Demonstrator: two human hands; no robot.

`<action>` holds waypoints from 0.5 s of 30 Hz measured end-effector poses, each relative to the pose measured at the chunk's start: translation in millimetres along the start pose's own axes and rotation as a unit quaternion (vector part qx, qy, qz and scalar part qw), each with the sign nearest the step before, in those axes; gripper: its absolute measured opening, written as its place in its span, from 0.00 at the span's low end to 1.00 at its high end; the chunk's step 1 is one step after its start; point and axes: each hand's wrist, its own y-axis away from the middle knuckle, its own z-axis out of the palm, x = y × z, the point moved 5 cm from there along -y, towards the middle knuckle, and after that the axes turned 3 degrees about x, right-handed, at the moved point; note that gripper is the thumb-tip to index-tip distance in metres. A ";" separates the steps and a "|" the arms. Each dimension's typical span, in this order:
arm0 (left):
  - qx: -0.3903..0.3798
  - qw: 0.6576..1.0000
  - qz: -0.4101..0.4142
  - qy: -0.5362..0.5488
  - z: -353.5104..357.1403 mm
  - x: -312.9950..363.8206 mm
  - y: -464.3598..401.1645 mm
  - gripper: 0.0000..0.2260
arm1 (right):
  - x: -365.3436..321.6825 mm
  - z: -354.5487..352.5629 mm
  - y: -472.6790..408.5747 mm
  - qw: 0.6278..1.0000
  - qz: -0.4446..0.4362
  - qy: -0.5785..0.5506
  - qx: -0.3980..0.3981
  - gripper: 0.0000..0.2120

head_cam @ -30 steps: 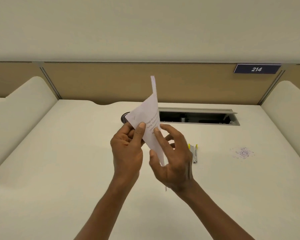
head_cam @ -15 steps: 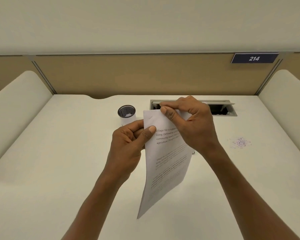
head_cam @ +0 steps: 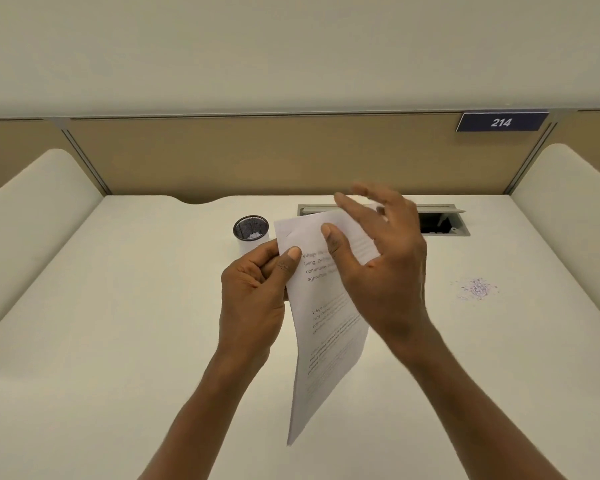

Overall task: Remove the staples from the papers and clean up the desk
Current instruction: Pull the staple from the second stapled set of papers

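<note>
A black mesh cup [head_cam: 250, 228] stands on the pale surface [head_cam: 118, 323] toward its far edge, left of the middle; small pale bits lie at its bottom, too small to tell what they are. To its right, along the same far edge, a rectangular recess [head_cam: 444, 221] is sunk into the surface with its flap lifted; only dark space and a few blurred parts show inside.

On the tan partition behind the surface, near the far right corner, a dark blue plate [head_cam: 502, 121] reads "214". The papers [head_cam: 326, 341] carry printed text: the first word of the top paragraph reads "Village", the next line begins "living", and the lower lines are too blurred to read.

The papers are held in the air above the middle of the surface, hanging down toward the near edge with the top corner up. The left hand [head_cam: 253, 292] pinches their upper left corner, thumb on the printed face and curled fingers behind. The right hand [head_cam: 378, 258] is spread, its fingers relaxed and blurred; the thumb lies on the sheet near the top, and whether the fingers touch the paper cannot be told.

Half a second ago the right hand's fingers were curled at the top edge of the papers, pinching there; now they are splayed out. The left hand's grip on the corner is unchanged.

A patch of purple specks [head_cam: 477, 289] marks the surface toward its right edge.
</note>
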 end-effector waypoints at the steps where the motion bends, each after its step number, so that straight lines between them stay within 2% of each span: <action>1: 0.017 1.000 0.008 -0.003 -1.0 -1.0 -1.1 0.07 | -2.7 0.7 6.9 1.000 0.013 0.007 -0.001 0.17; 3: 0.035 0.999 0.019 0.000 1.7 1.6 -1.4 0.08 | -7.1 8.8 20.4 0.994 0.078 -0.056 -0.060 0.20; 6: 0.027 0.999 0.029 0.008 10.8 9.2 3.0 0.12 | -10.9 23.4 34.0 0.961 0.155 -0.175 -0.147 0.24; 8: 0.015 0.999 0.005 0.040 14.3 12.0 4.9 0.18 | -8.2 24.1 32.8 0.955 0.162 -0.205 -0.142 0.23; 10: -0.009 0.998 -0.007 0.069 14.9 17.2 7.0 0.25 | -6.2 21.2 27.2 0.961 0.146 -0.200 -0.124 0.20; 11: -0.020 0.997 0.001 0.072 15.0 21.0 7.6 0.26 | -5.5 18.4 24.5 0.966 0.132 -0.191 -0.111 0.19; 13: -0.018 0.998 0.043 0.048 13.5 32.4 11.7 0.20 | -5.7 10.8 18.4 0.972 0.114 -0.186 -0.084 0.15; 15: 0.046 0.989 0.133 -0.038 2.3 42.7 9.5 0.12 | -5.3 4.4 11.0 0.962 0.144 -0.212 -0.089 0.11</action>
